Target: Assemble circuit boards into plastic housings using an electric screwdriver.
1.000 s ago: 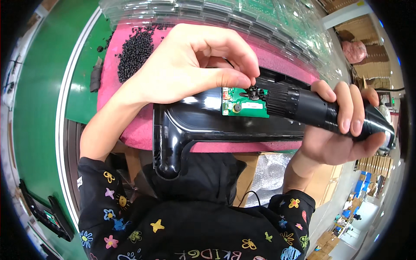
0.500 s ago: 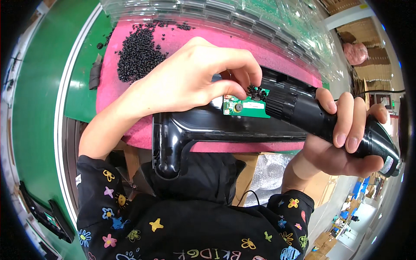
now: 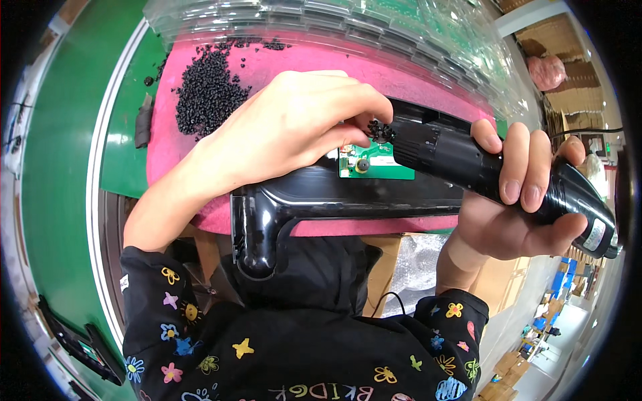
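My right hand (image 3: 508, 194) is wrapped round a black electric screwdriver (image 3: 461, 157), which points left. At its nose, a cluster of small black screws (image 3: 381, 131) sits against my left fingertips. My left hand (image 3: 297, 123) is closed in a pinch on these screws, palm down; its inner fingers are partly hidden. Beneath lies a green circuit board (image 3: 384, 172) with a small round black part and a white label. The board rests in a long black plastic housing (image 3: 341, 194). The screwdriver's tip is hidden among the screws.
A pile of black screws (image 3: 204, 93) is spread on the pink mat (image 3: 281, 57). Clear plastic trays (image 3: 348, 30) are stacked along the far side. A dark wrapped roll (image 3: 143, 123) lies left of the mat, on the green table (image 3: 120, 154). Another black housing (image 3: 87, 347) is at lower left.
My left hand, the screws and the screwdriver's nose have shifted slightly left and up. My right hand has moved left and up with the screwdriver. The view has shifted a little too.
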A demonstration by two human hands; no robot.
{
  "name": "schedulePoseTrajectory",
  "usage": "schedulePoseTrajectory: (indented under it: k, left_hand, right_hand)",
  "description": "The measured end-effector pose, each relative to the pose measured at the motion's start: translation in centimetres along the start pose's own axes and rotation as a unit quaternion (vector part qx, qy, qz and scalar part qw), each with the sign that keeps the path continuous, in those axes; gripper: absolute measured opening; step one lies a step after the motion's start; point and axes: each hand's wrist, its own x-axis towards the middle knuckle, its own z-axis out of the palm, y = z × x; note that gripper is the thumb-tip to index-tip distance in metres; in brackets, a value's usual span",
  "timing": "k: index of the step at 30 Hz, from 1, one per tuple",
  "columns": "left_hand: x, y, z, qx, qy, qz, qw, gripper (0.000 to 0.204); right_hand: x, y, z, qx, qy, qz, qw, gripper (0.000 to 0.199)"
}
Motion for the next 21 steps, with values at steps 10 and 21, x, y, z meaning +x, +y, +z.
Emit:
schedulePoseTrajectory:
  k: [10,21]
  left_hand:
    - [0.1,0.1,0.5,0.109,0.013,0.017,0.994,0.025]
    - [0.4,0.5,-0.3,0.053,0.071,0.026,0.996,0.019]
  right_hand:
    - [-0.5,0.8,-0.4,-0.014,0.042,-0.019,0.999,0.051]
    - [-0.7,-0.8,-2.0,-0.133,-0.028,-0.031,0.990,0.047]
